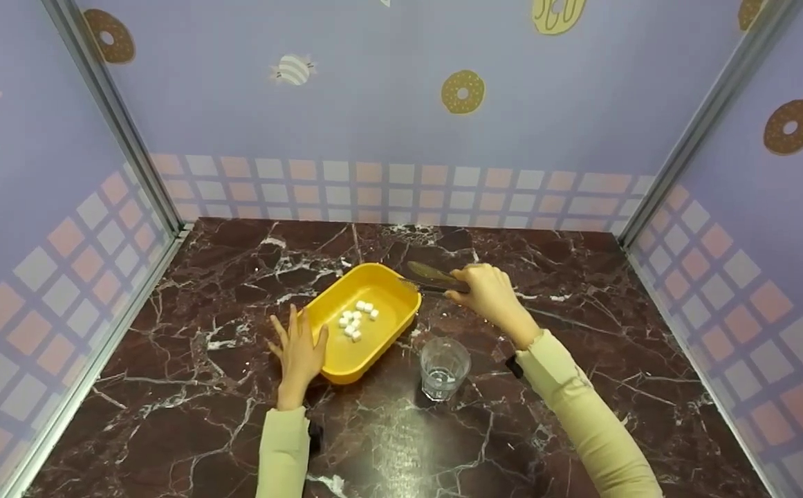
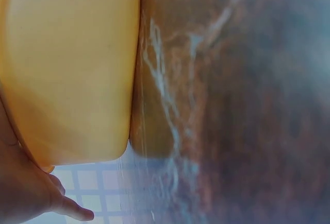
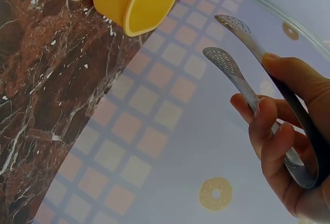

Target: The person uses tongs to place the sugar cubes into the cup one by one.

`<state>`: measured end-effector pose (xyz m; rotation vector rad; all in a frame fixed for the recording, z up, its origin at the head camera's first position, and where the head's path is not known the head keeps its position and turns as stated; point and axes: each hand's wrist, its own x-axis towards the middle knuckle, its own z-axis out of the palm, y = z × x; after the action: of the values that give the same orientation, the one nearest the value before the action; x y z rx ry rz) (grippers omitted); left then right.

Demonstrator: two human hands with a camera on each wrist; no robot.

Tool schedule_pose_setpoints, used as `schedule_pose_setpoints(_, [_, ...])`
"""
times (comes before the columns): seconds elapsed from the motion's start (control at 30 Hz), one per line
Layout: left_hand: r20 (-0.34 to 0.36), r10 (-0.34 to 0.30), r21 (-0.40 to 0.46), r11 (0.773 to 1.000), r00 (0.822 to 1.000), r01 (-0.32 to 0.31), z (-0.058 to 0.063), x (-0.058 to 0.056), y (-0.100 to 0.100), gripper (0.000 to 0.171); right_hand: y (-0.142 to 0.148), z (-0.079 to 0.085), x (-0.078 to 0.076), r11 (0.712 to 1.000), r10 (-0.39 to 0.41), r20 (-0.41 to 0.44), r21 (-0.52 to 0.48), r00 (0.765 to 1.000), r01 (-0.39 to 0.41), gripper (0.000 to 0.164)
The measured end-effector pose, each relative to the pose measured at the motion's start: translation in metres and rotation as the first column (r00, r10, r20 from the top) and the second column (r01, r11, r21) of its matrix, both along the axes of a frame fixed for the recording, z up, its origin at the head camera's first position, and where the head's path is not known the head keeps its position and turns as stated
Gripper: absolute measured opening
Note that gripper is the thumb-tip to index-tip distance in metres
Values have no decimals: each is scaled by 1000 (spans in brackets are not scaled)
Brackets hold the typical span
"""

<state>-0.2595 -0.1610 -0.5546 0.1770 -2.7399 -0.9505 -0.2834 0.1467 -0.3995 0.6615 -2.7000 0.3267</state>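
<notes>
My right hand [image 1: 487,294] grips metal tongs [image 3: 242,82] with dark handles. Their perforated ends stand apart with nothing between them. In the head view the tongs overlap the far right rim of a yellow plastic tub [image 1: 325,360]. Several small white cube-like pieces [image 1: 356,335] lie on its floor. At the tub's near left side, my left hand [image 1: 302,349] rests on the rim with spread fingers. The left wrist view shows the tub's outer wall [image 2: 72,69] up close, with part of the left hand [image 2: 31,193] beside it.
A clear drinking glass [image 1: 445,370] stands upright on the dark marbled table [image 1: 200,415], right of the tub and nearer to me. Patterned purple panels [image 1: 373,124] enclose the table at the back and both sides, joined by metal posts.
</notes>
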Motion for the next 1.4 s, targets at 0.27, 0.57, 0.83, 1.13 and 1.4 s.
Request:
schedule_pose_setpoints(0.27, [7, -5, -15, 1000, 1000, 5, -1, -1, 0, 60, -29, -7, -17, 999, 34, -1, 32, 999, -34, 15])
schedule_pose_setpoints(0.57, [2, 9, -18, 1000, 1000, -9, -1, -2, -1, 59, -55, -12, -29, 998, 46, 69, 49, 997, -49, 14])
schedule_pose_setpoints(0.83, [12, -5, -23, 1000, 1000, 5, -2, -2, -1, 61, -68, -24, -36, 995, 19, 120, 94, 993, -30, 16])
schedule_pose_setpoints(1.13, [-5, -11, -14, 1000, 1000, 11, -1, 0, -2, 60, -77, -41, -41, 993, -24, 157, 118, 987, 6, 25])
schedule_pose_setpoints(1.4, [0, -22, -8, 1000, 1000, 22, -1, 1, -1, 61, -82, -55, -42, 990, -52, 165, 136, 985, 29, 27])
